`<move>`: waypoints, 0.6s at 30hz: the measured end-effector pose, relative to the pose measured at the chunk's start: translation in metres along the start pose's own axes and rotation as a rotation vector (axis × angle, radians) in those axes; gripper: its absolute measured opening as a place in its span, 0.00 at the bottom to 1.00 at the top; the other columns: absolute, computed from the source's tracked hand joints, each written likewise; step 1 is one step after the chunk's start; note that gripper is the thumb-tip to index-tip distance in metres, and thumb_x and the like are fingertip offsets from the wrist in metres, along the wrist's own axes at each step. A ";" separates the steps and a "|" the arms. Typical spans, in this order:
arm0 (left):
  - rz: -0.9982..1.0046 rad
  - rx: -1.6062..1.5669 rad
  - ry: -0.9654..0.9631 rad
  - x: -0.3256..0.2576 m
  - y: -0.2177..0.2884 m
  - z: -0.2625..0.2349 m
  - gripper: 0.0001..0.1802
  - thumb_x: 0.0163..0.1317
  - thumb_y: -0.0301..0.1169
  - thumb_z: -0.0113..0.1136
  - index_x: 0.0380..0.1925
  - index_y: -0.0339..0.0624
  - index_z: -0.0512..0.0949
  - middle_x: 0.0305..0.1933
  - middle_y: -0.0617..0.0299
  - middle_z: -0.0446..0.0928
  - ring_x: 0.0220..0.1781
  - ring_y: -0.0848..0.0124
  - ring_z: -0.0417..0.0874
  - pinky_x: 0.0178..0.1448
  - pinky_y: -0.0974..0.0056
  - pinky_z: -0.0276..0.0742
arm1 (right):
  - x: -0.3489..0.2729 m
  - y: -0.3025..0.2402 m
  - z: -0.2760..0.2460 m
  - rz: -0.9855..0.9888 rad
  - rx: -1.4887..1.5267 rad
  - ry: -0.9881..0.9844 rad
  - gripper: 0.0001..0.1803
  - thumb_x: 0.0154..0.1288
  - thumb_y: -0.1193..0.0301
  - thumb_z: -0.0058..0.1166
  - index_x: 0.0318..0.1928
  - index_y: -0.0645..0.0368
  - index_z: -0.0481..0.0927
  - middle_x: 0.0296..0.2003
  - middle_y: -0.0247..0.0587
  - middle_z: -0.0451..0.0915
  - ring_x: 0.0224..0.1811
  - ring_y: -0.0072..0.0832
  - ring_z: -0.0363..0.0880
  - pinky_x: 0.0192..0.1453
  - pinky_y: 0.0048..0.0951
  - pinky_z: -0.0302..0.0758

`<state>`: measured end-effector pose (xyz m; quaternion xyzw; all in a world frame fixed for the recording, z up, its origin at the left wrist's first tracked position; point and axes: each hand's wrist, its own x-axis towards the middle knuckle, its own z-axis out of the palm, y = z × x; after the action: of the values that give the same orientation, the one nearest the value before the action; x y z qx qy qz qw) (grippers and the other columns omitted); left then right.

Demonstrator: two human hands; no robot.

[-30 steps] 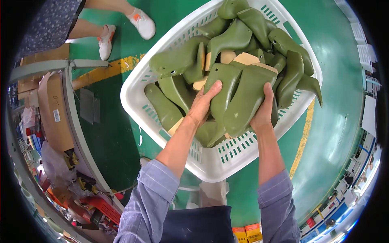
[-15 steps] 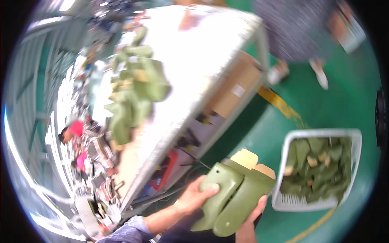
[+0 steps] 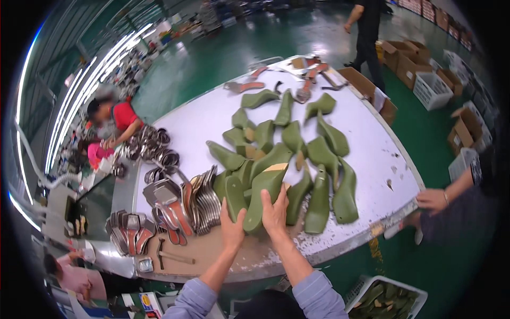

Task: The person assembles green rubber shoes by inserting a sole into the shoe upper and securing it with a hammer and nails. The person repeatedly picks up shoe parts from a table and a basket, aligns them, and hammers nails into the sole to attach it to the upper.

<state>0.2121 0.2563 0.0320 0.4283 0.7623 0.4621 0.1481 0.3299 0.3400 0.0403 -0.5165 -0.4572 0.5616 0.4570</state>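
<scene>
Over the near side of the white table, my left hand (image 3: 232, 226) grips a green shoe last (image 3: 234, 194) by its side, thumb toward the middle. Close beside it, my right hand (image 3: 275, 214) is closed on a second shoe last (image 3: 268, 186), which has a tan patch near its upper end. Both lasts tilt away from me, and my palms hide part of them. Just beyond lies a spread of several more green shoe lasts (image 3: 320, 204), some touching each other. Left of my left hand stand rows of metal shoe-shaped plates (image 3: 204, 194) with reddish-brown parts.
A hammer (image 3: 172, 256) lies on the brown board (image 3: 212, 255) at the table's near left. At lower right, a white basket (image 3: 419, 297) of lasts stands on the green floor. A person's hand (image 3: 433, 200) rests at the table's right corner. Cardboard boxes (image 3: 414, 69) stand at far right.
My view has swung from the floor basket to the table. The lasts in my hands have moved from beside the basket to over the table, among the other lasts.
</scene>
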 end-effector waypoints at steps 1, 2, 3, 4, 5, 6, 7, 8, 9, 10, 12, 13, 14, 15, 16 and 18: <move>-0.005 -0.020 0.068 0.007 -0.002 -0.001 0.39 0.72 0.38 0.58 0.75 0.29 0.54 0.76 0.40 0.60 0.76 0.50 0.64 0.79 0.55 0.56 | 0.005 -0.003 0.014 0.006 -0.147 -0.010 0.46 0.71 0.46 0.53 0.77 0.61 0.52 0.71 0.75 0.54 0.74 0.64 0.57 0.76 0.51 0.57; -0.011 -0.034 0.137 0.012 -0.003 -0.001 0.37 0.73 0.38 0.56 0.74 0.29 0.55 0.76 0.41 0.60 0.76 0.50 0.64 0.80 0.55 0.55 | 0.021 0.007 0.031 -0.065 -0.146 0.031 0.47 0.67 0.44 0.56 0.77 0.56 0.56 0.71 0.82 0.48 0.74 0.72 0.52 0.77 0.53 0.55; -0.043 -0.059 0.125 0.019 -0.007 0.001 0.37 0.73 0.37 0.55 0.74 0.29 0.56 0.76 0.40 0.61 0.76 0.50 0.64 0.79 0.55 0.56 | 0.040 0.016 0.042 -0.052 -0.359 0.067 0.44 0.68 0.43 0.55 0.75 0.56 0.62 0.71 0.83 0.47 0.74 0.72 0.51 0.78 0.52 0.54; -0.070 -0.074 0.141 0.029 -0.008 -0.002 0.36 0.73 0.37 0.55 0.74 0.30 0.56 0.76 0.39 0.61 0.77 0.50 0.64 0.79 0.55 0.57 | 0.050 0.004 0.052 0.027 -0.491 0.017 0.43 0.68 0.41 0.53 0.72 0.57 0.67 0.71 0.85 0.46 0.75 0.72 0.50 0.79 0.51 0.53; -0.054 -0.116 0.137 0.039 -0.001 0.005 0.35 0.74 0.36 0.54 0.74 0.30 0.56 0.76 0.39 0.61 0.77 0.50 0.64 0.78 0.55 0.58 | 0.072 0.006 0.052 -0.018 -0.538 0.070 0.40 0.69 0.41 0.51 0.70 0.57 0.72 0.72 0.83 0.45 0.75 0.71 0.51 0.79 0.51 0.52; -0.049 -0.089 0.188 0.041 -0.001 0.006 0.32 0.74 0.38 0.52 0.72 0.32 0.60 0.73 0.38 0.64 0.75 0.48 0.66 0.77 0.54 0.60 | 0.088 0.005 0.055 -0.047 -0.479 0.060 0.36 0.72 0.43 0.48 0.68 0.56 0.74 0.73 0.80 0.48 0.75 0.69 0.51 0.79 0.52 0.52; -0.034 -0.067 0.240 0.046 -0.002 0.008 0.29 0.75 0.39 0.50 0.69 0.33 0.65 0.70 0.36 0.67 0.72 0.46 0.68 0.76 0.53 0.61 | 0.101 0.016 0.059 -0.151 -0.477 0.045 0.34 0.74 0.46 0.46 0.68 0.57 0.75 0.72 0.78 0.52 0.76 0.66 0.51 0.79 0.51 0.53; -0.011 -0.038 0.301 0.056 -0.007 0.001 0.27 0.76 0.40 0.49 0.67 0.34 0.69 0.68 0.35 0.70 0.70 0.45 0.71 0.74 0.51 0.63 | 0.111 0.020 0.062 -0.180 -0.560 -0.005 0.34 0.74 0.46 0.46 0.69 0.57 0.73 0.72 0.78 0.52 0.76 0.66 0.51 0.79 0.50 0.52; -0.087 0.019 0.213 0.073 -0.017 -0.012 0.25 0.76 0.42 0.46 0.63 0.35 0.72 0.64 0.35 0.72 0.67 0.43 0.72 0.72 0.50 0.65 | 0.120 0.019 0.064 -0.215 -0.644 -0.049 0.35 0.74 0.47 0.46 0.70 0.58 0.71 0.72 0.78 0.53 0.76 0.65 0.51 0.79 0.49 0.52; -0.182 0.075 0.130 0.088 -0.034 -0.027 0.24 0.77 0.44 0.44 0.58 0.36 0.76 0.60 0.35 0.75 0.63 0.42 0.74 0.70 0.48 0.66 | 0.122 0.015 0.062 -0.236 -0.567 -0.108 0.36 0.74 0.47 0.47 0.72 0.58 0.68 0.72 0.77 0.53 0.77 0.64 0.51 0.80 0.49 0.51; -0.070 0.384 0.111 0.094 -0.097 -0.057 0.27 0.78 0.46 0.37 0.44 0.39 0.82 0.47 0.36 0.80 0.52 0.40 0.78 0.64 0.45 0.71 | 0.098 0.006 0.059 -0.211 -0.418 -0.249 0.39 0.74 0.47 0.49 0.75 0.60 0.62 0.73 0.72 0.55 0.77 0.60 0.52 0.80 0.47 0.51; 0.172 0.465 -0.102 0.103 -0.089 -0.074 0.24 0.77 0.42 0.39 0.45 0.38 0.82 0.49 0.38 0.80 0.58 0.43 0.78 0.65 0.47 0.72 | 0.088 0.002 0.041 -0.215 -0.433 -0.220 0.40 0.74 0.47 0.49 0.75 0.61 0.62 0.73 0.70 0.56 0.77 0.58 0.53 0.80 0.47 0.52; 0.252 0.585 -0.096 0.107 -0.107 -0.090 0.22 0.75 0.39 0.40 0.45 0.35 0.81 0.51 0.40 0.80 0.61 0.42 0.76 0.69 0.47 0.69 | 0.063 0.000 0.036 -0.220 -0.427 -0.220 0.40 0.73 0.48 0.50 0.74 0.61 0.62 0.73 0.69 0.57 0.77 0.57 0.53 0.80 0.47 0.52; 0.335 0.699 -0.106 0.106 -0.126 -0.097 0.20 0.73 0.36 0.42 0.45 0.32 0.80 0.54 0.42 0.80 0.64 0.42 0.74 0.73 0.48 0.67 | 0.041 0.006 0.028 -0.217 -0.427 -0.210 0.40 0.73 0.48 0.51 0.74 0.62 0.63 0.73 0.67 0.58 0.77 0.56 0.54 0.80 0.46 0.52; 0.473 0.852 -0.175 0.114 -0.123 -0.097 0.21 0.71 0.37 0.45 0.47 0.32 0.80 0.55 0.41 0.79 0.68 0.44 0.71 0.73 0.48 0.66 | 0.030 0.014 0.013 -0.218 -0.415 -0.157 0.40 0.73 0.48 0.52 0.73 0.63 0.63 0.72 0.67 0.60 0.77 0.55 0.56 0.79 0.46 0.53; 0.578 1.056 -0.302 0.133 -0.121 -0.114 0.23 0.66 0.39 0.52 0.52 0.32 0.78 0.60 0.39 0.76 0.72 0.45 0.68 0.74 0.47 0.65 | 0.009 0.035 0.005 -0.273 -0.349 -0.033 0.36 0.71 0.52 0.57 0.68 0.66 0.69 0.67 0.62 0.67 0.73 0.52 0.62 0.77 0.45 0.58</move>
<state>0.0004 0.2709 0.0143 0.6936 0.7118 -0.0215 -0.1088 0.3230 0.3430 0.0041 -0.5118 -0.6206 0.4152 0.4249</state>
